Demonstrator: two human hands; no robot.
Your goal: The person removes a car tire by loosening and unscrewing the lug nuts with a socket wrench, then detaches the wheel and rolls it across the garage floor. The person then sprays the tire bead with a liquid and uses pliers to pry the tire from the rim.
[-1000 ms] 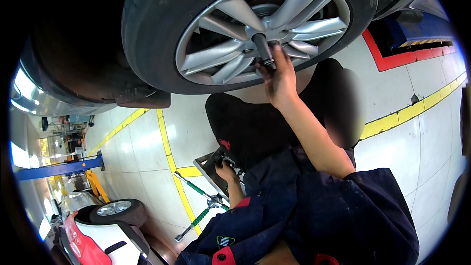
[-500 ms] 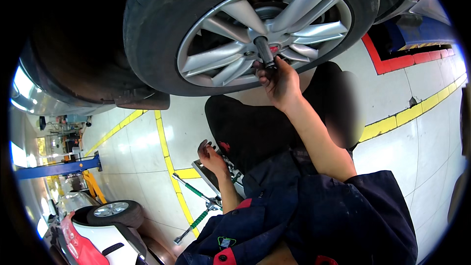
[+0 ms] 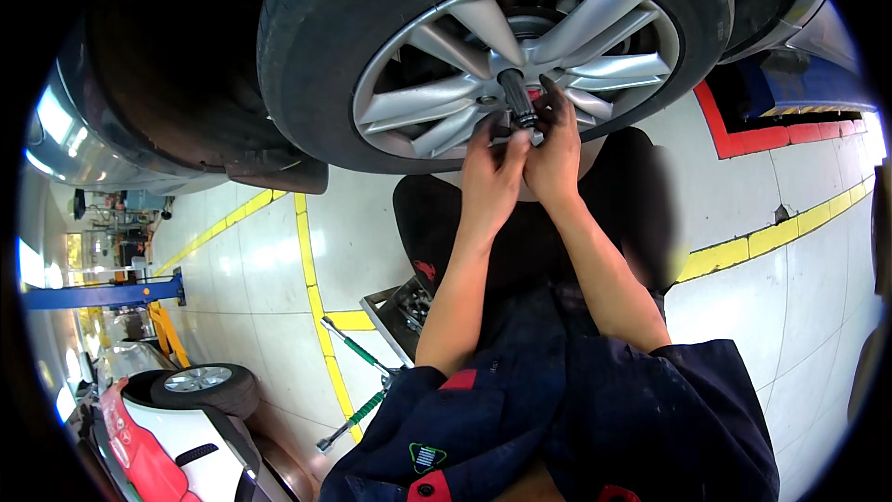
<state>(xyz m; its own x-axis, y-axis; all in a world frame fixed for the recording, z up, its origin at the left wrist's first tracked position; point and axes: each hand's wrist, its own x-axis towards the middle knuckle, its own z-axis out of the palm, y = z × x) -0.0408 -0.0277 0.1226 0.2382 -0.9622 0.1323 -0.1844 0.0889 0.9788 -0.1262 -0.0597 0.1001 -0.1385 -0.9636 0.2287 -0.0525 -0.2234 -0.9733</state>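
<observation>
Head view: I have the left hand [image 3: 491, 186] and right hand [image 3: 555, 160] at the socket [image 3: 517, 95] against the wheel [image 3: 569, 39], fingers half-curled; I can't tell which grips it.

I count two hands, my left hand [image 3: 490, 181] and my right hand [image 3: 556, 153], at one dark socket [image 3: 516, 96]. Wheels make two: one near wheel [image 3: 488, 30] and one far wheel [image 3: 200, 381] at one white car [image 3: 200, 463]. I see one metal tray [image 3: 377, 321]; off its left edge lies one cross wrench [image 3: 356, 350], two green sleeves showing. The tray's small metal pieces [image 3: 415, 302] I can't count.
</observation>
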